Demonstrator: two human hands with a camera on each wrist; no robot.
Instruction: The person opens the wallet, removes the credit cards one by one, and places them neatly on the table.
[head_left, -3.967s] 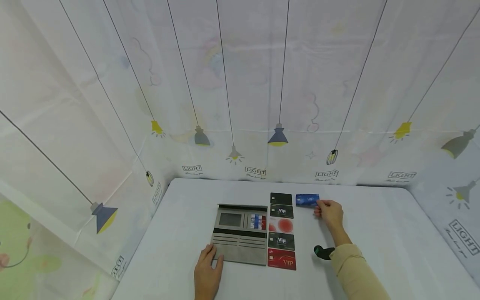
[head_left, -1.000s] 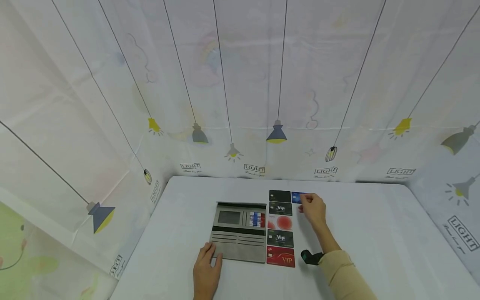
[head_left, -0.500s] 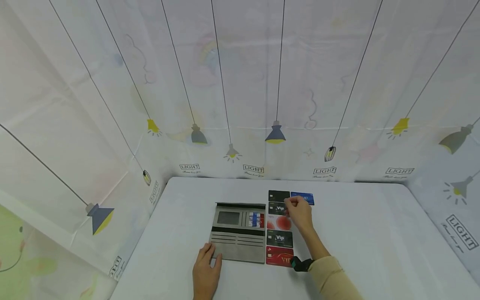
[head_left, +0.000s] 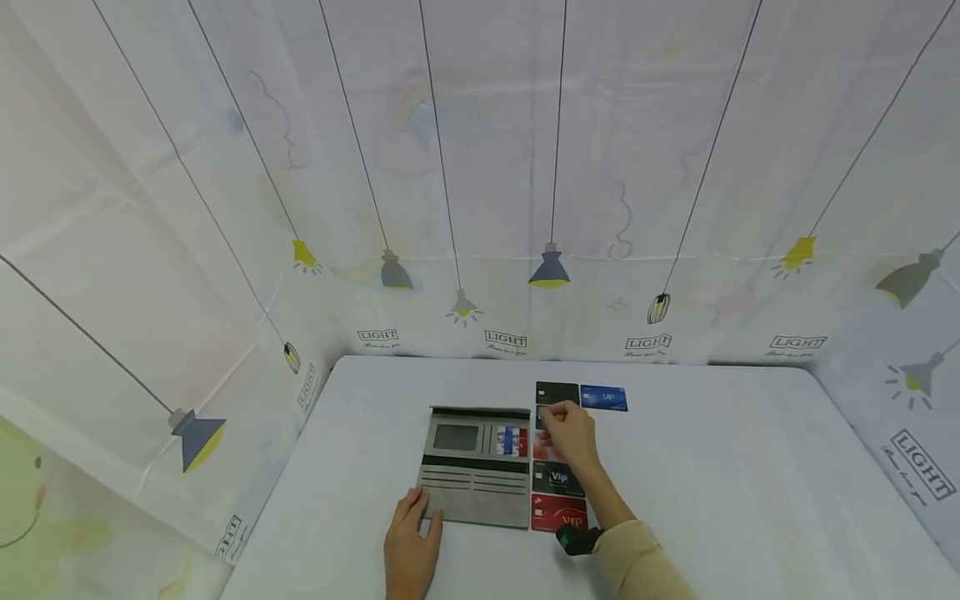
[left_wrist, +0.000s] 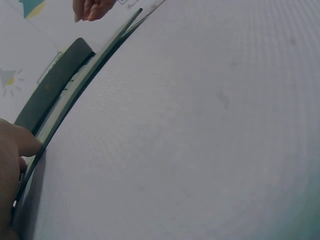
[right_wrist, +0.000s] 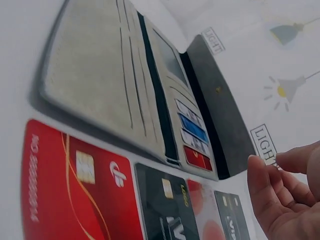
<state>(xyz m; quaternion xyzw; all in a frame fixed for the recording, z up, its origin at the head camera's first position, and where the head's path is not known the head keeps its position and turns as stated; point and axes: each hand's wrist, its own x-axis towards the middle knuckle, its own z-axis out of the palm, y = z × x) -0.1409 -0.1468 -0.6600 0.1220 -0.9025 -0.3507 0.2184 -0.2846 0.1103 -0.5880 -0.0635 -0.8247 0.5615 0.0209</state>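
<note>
An unfolded grey wallet (head_left: 480, 507) lies on the white table, with several cards in its upper right slots. My left hand (head_left: 411, 546) rests on its lower left corner; in the left wrist view the thumb (left_wrist: 29, 142) touches the wallet's edge. My right hand (head_left: 572, 437) hovers over a column of cards beside the wallet, partly hiding the middle ones. Thumb and forefinger stand slightly apart with nothing seen between them in the right wrist view. Below it lie a dark Vip card (head_left: 558, 478) and a red VIP card (head_left: 558, 511).
A black card (head_left: 557, 392) tops the column, and a blue VIP card (head_left: 604, 398) lies to its right. A dark band with a green part (head_left: 576, 540) is on the right wrist. Wall sheets printed with lamps (head_left: 550, 267) stand behind the table.
My right hand has laid the blue card beside the black one, let it go, and moved left and nearer over the column toward the wallet. My left hand has stayed on the wallet.
</note>
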